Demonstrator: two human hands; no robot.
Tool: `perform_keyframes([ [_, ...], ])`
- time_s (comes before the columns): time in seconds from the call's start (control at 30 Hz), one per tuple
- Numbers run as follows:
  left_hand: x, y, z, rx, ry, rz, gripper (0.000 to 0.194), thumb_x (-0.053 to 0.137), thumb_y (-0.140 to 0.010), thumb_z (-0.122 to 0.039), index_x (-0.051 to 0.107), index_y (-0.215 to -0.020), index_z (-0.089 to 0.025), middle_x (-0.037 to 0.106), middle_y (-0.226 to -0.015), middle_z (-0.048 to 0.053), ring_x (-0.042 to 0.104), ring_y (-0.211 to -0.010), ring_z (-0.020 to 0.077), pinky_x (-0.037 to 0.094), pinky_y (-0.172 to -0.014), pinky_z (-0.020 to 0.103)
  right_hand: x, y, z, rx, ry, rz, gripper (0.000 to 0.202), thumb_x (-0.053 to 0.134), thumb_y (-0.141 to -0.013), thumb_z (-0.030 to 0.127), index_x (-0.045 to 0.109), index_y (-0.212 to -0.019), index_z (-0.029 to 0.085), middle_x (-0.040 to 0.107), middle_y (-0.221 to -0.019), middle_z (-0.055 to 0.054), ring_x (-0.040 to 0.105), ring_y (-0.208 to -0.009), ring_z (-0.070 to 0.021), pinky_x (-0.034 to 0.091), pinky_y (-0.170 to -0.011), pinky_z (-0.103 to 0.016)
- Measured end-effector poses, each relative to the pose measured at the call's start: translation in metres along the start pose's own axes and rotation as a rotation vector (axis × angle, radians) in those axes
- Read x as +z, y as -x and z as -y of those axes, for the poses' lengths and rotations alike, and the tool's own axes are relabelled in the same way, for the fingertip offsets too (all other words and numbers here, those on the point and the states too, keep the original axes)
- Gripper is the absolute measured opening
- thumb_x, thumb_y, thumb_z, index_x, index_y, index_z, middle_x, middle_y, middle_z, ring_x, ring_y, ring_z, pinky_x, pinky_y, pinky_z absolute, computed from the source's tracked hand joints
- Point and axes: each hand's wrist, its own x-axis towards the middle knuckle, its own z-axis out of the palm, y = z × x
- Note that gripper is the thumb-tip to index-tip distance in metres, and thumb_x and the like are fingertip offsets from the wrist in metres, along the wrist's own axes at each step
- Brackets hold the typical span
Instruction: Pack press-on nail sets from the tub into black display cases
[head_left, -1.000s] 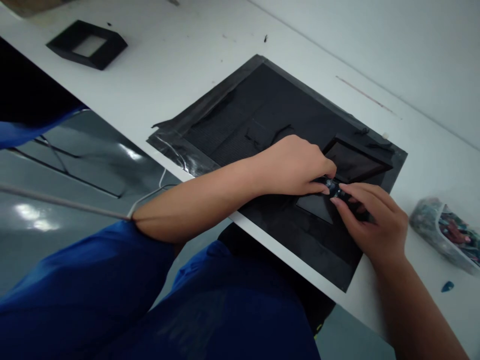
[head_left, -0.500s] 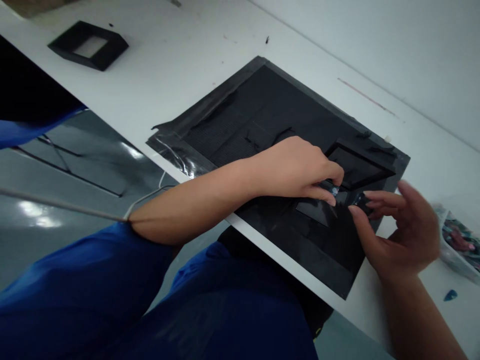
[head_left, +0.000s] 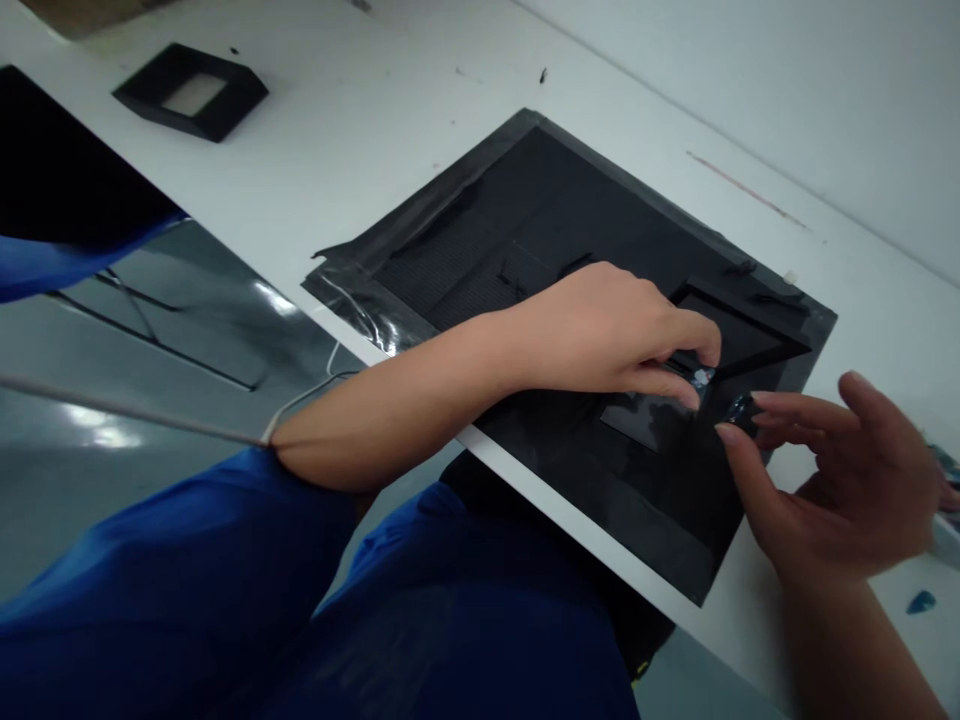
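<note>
Between the thumb and index finger of my left hand (head_left: 622, 335) is a small shiny piece (head_left: 702, 378) with a pale spot. My right hand (head_left: 840, 470) pinches a small dark glossy piece (head_left: 740, 411) with thumb and fingertips, a short gap from the left one. Both hands are over a black mat (head_left: 480, 230) whose left part is ribbed. A black rectangular frame (head_left: 750, 325) lies on the mat beyond my left fingers. Below those fingers is a dark flat rectangle (head_left: 637, 420), partly hidden by the hand.
A black open box-like frame (head_left: 191, 92) stands at the table's upper left. At the right edge is a container (head_left: 946, 540), mostly hidden by my right hand, with a blue-green piece (head_left: 921, 602) near it. A cord crosses by my left forearm.
Both hands have shifted to the right with their pieces. My right hand now covers more of the container. The whole view has moved slightly.
</note>
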Motion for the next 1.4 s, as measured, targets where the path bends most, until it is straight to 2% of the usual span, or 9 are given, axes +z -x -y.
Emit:
perform_keyframes([
  [0.17, 0.002, -0.002, 0.003, -0.088, -0.109, 0.095, 0.026, 0.065, -0.091, -0.046, 0.072, -0.109, -0.029, 0.076, -0.083, -0.003, 0.065, -0.072, 0.0131, 0.029, -0.058, 0.026, -0.001, 0.003, -0.009, -0.034, 0.136, 0.047, 0.089, 0.086, -0.070, 0.014, 0.049, -0.148, 0.033, 0.075, -0.102, -0.003, 0.069, -0.075, -0.0191, 0.059, -0.063, -0.037],
  [0.33, 0.004, -0.005, 0.001, -0.137, -0.164, 0.167, 0.027, 0.064, -0.091, -0.046, 0.072, -0.112, -0.030, 0.077, -0.085, 0.000, 0.065, -0.072, 0.0155, 0.028, -0.057, 0.027, 0.002, 0.002, -0.015, 0.029, 0.217, 0.191, 0.080, 0.080, -0.081, 0.026, 0.044, -0.151, 0.031, 0.074, -0.110, -0.004, 0.071, -0.086, -0.0204, 0.061, -0.069, -0.037],
  [0.5, 0.007, -0.004, 0.001, -0.140, -0.129, 0.210, 0.028, 0.065, -0.091, -0.043, 0.071, -0.114, -0.029, 0.077, -0.087, 0.000, 0.063, -0.068, 0.0140, 0.025, -0.056, 0.028, 0.005, -0.005, -0.012, -0.019, 0.317, 0.283, 0.059, 0.077, -0.084, 0.026, 0.057, -0.140, 0.027, 0.075, -0.107, -0.003, 0.070, -0.088, -0.0186, 0.059, -0.075, -0.035],
  [0.7, 0.002, -0.002, 0.006, -0.143, -0.113, 0.114, 0.028, 0.060, -0.092, -0.049, 0.074, -0.107, -0.031, 0.077, -0.084, -0.002, 0.064, -0.071, 0.0128, 0.025, -0.058, 0.027, 0.012, -0.008, -0.013, 0.032, 0.318, 0.228, 0.050, 0.079, -0.083, 0.029, 0.064, -0.131, 0.027, 0.076, -0.106, -0.002, 0.071, -0.086, -0.0184, 0.058, -0.072, -0.034],
  [0.83, -0.005, 0.000, 0.010, -0.186, -0.149, 0.033, 0.043, 0.052, -0.094, -0.054, 0.075, -0.074, -0.024, 0.075, -0.074, 0.000, 0.064, -0.069, 0.0135, 0.024, -0.058, 0.029, 0.009, -0.007, -0.013, 0.013, 0.280, 0.242, 0.038, 0.076, -0.086, 0.027, 0.068, -0.123, 0.027, 0.076, -0.104, -0.001, 0.070, -0.081, -0.0166, 0.057, -0.068, -0.032],
  [0.9, -0.007, 0.001, 0.013, -0.216, -0.161, 0.023, 0.047, 0.052, -0.093, -0.055, 0.074, -0.066, -0.022, 0.074, -0.071, 0.000, 0.062, -0.065, 0.0130, 0.023, -0.058, 0.030, 0.008, -0.007, -0.013, -0.003, 0.276, 0.247, 0.032, 0.074, -0.087, 0.025, 0.070, -0.118, 0.027, 0.076, -0.104, -0.001, 0.071, -0.082, -0.0169, 0.058, -0.070, -0.033],
  [1.1, -0.004, 0.001, 0.014, -0.208, -0.130, 0.053, 0.036, 0.055, -0.092, -0.046, 0.077, -0.074, -0.023, 0.078, -0.080, 0.000, 0.066, -0.073, 0.0128, 0.023, -0.058, 0.029, 0.011, -0.008, -0.015, -0.050, 0.292, 0.215, 0.025, 0.072, -0.088, 0.021, 0.071, -0.112, 0.027, 0.076, -0.099, -0.001, 0.072, -0.080, -0.0175, 0.057, -0.073, -0.034],
  [1.27, -0.001, 0.000, 0.011, -0.173, -0.107, 0.092, 0.037, 0.052, -0.094, -0.047, 0.078, -0.079, -0.027, 0.078, -0.081, -0.002, 0.066, -0.073, 0.0121, 0.025, -0.058, 0.028, 0.018, -0.009, -0.018, -0.071, 0.392, 0.166, 0.028, 0.072, -0.087, 0.023, 0.071, -0.114, 0.028, 0.075, -0.086, 0.002, 0.068, -0.068, -0.0139, 0.050, -0.059, -0.029],
  [1.4, -0.003, 0.000, 0.010, -0.184, -0.103, 0.109, 0.044, 0.051, -0.093, -0.054, 0.078, -0.073, -0.025, 0.075, -0.071, -0.001, 0.063, -0.065, 0.0108, 0.024, -0.056, 0.028, 0.018, -0.008, -0.020, -0.124, 0.436, 0.157, 0.026, 0.074, -0.086, 0.023, 0.071, -0.112, 0.026, 0.073, -0.079, 0.002, 0.069, -0.069, -0.0141, 0.047, -0.056, -0.028],
])
